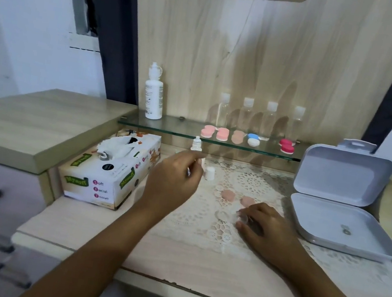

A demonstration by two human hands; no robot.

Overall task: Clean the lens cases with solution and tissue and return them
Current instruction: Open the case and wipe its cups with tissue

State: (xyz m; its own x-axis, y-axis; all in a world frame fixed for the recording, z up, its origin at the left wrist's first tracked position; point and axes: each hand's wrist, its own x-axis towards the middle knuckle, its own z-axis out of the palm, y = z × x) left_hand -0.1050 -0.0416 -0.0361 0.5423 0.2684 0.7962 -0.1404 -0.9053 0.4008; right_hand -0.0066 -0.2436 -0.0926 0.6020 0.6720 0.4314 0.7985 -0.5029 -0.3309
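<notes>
On the lace mat lies a clear lens case (223, 215) with its wells uncovered; my right hand (264, 227) holds its right end with curled fingers. Two pale pink caps (228, 195) lie just behind it. My left hand (173, 183) is raised over the mat's left edge, fingers curled round a small white solution bottle (196, 143) that stands upright. Its white cap (209, 173) stands beside it. A box of tissue (110, 173) sits to the left. Several closed lens cases (222, 134) in pink, blue-white and red sit on the glass shelf (167, 130).
A large white solution bottle (154, 94) and several clear small bottles (246, 115) stand on the shelf. An open grey plastic box (337, 198) sits at the right. A raised wooden ledge (37, 127) is on the left, with drawers below.
</notes>
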